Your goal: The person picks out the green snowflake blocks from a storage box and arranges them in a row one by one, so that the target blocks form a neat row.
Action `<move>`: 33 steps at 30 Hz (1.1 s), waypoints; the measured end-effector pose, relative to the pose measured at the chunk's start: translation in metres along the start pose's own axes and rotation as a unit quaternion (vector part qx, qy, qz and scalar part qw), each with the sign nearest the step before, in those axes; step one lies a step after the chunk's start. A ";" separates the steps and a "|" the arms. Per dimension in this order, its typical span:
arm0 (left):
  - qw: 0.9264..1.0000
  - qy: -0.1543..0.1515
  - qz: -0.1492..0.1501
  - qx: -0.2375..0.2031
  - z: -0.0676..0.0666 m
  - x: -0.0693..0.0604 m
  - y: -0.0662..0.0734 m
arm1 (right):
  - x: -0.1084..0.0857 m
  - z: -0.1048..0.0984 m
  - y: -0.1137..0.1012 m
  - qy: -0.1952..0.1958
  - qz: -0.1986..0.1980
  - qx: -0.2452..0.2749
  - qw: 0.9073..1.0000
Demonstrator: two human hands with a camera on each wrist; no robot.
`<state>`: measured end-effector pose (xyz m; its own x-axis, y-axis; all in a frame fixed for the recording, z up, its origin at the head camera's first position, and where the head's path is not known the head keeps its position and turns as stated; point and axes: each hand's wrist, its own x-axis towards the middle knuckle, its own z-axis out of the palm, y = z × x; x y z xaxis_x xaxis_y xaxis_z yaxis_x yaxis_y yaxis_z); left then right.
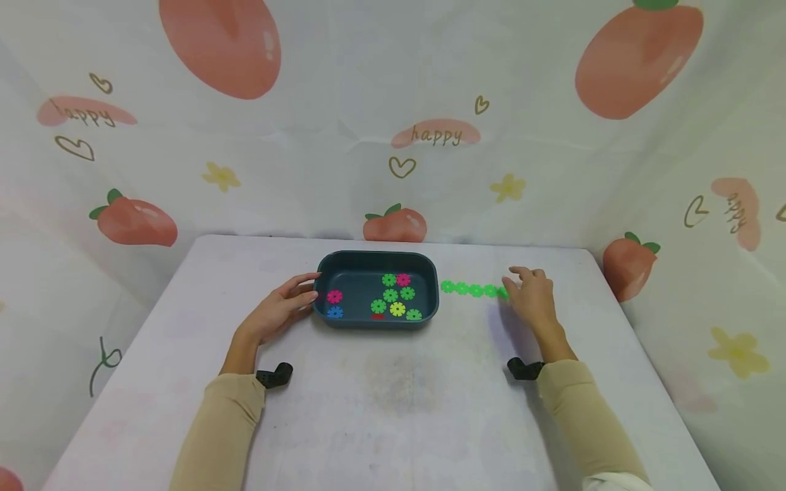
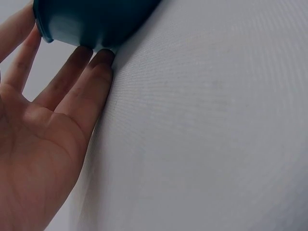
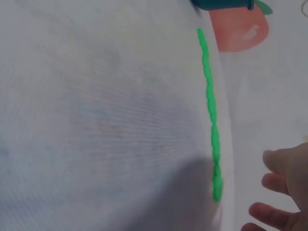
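My left hand touches the left end of a dark teal rectangular tray with extended fingers; the left wrist view shows its fingertips against the tray's outer wall. Inside the tray lie several loose notched plastic discs: green ones, a yellow disc, pink ones, a blue disc and a red piece near the front wall. Right of the tray, green discs lie in a row on the table. Over the row's right end hovers my right hand, fingers loosely bent and apart, nothing visible in them.
A white cloth covers the table, and a fruit-printed curtain stands behind and at both sides. Black wrist devices are strapped to both forearms. The row of discs lies near the table's back edge.
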<state>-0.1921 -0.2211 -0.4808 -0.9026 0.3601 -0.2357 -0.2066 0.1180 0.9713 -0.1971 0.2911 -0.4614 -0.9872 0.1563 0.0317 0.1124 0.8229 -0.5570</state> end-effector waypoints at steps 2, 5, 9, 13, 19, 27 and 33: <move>1.000 0.000 0.001 0.001 0.000 0.000 0.000 | -0.001 -0.003 -0.003 -0.004 -0.010 -0.007 1.000; 1.000 -0.003 0.002 0.002 0.000 0.000 0.000 | -0.001 -0.007 -0.007 -0.004 -0.025 -0.024 0.999; 1.000 -0.005 0.001 0.003 0.000 0.001 -0.001 | 0.000 -0.009 -0.014 -0.004 -0.045 -0.059 0.997; 1.000 -0.004 0.000 0.003 0.000 -0.001 -0.002 | 0.000 -0.008 -0.022 -0.003 -0.075 -0.097 0.992; 1.000 -0.001 0.003 0.013 0.000 -0.002 -0.001 | -0.001 -0.006 -0.036 -0.018 -0.108 -0.139 0.984; 1.000 -0.002 0.003 0.011 -0.001 -0.003 0.000 | -0.003 -0.006 -0.060 -0.041 -0.131 -0.172 0.975; 1.000 0.001 0.004 0.011 0.000 -0.003 0.000 | -0.001 -0.006 -0.072 -0.051 -0.148 -0.188 0.970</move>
<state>-0.1897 -0.2221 -0.4801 -0.9046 0.3598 -0.2288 -0.1915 0.1365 0.9719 -0.2037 0.2346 -0.4166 -0.9863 -0.1569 0.0509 -0.1638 0.9674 -0.1934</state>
